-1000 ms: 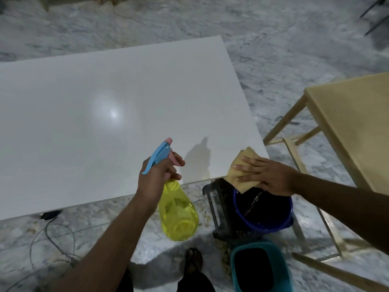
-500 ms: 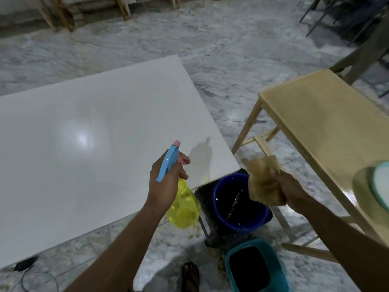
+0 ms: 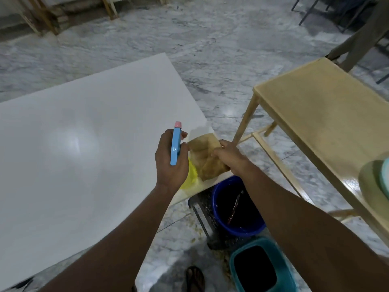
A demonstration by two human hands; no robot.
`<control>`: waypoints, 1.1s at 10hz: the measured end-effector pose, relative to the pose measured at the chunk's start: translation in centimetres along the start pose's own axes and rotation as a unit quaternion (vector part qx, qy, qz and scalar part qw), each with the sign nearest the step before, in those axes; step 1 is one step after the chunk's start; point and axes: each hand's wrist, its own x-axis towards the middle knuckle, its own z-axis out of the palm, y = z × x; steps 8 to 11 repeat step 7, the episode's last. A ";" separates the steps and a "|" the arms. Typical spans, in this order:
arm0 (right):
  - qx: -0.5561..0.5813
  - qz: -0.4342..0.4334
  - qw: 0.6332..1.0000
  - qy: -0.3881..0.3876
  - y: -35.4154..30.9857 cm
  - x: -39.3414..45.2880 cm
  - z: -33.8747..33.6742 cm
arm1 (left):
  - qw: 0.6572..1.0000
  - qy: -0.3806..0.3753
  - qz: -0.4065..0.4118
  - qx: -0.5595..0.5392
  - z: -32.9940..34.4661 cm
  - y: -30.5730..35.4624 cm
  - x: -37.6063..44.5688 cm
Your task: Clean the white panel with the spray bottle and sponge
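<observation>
Both forearms extended forward; left hand (image 3: 171, 159) fisted around a grip, right hand (image 3: 230, 158) fingers curled, clutching.

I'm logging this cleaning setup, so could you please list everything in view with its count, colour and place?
white panel: one, white, left half, lying flat.
spray bottle: one, yellow body, blue trigger, pink nozzle, in left hand over the panel's right corner.
sponge: one, tan, on the panel's right corner under right hand.
round bucket: one, dark blue, on floor below that corner.
square bin: one, teal, bottom edge.
wooden table: one, pale wood, right.
marble floor: grey-white, throughout.
sandalled foot: one, bottom centre.
left hand: gripping bottle.
right hand: holding sponge.
</observation>
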 end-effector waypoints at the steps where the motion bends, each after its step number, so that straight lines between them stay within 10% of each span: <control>1: -0.221 -0.052 0.972 0.053 1.0 0.7 0.1 | 1.000 -0.007 0.025 0.010 0.7 -1.6 0.5; 11: -0.246 -0.123 0.944 0.184 4.6 -3.6 -1.8 | 0.986 -0.103 -0.039 0.123 -3.3 -3.6 -0.5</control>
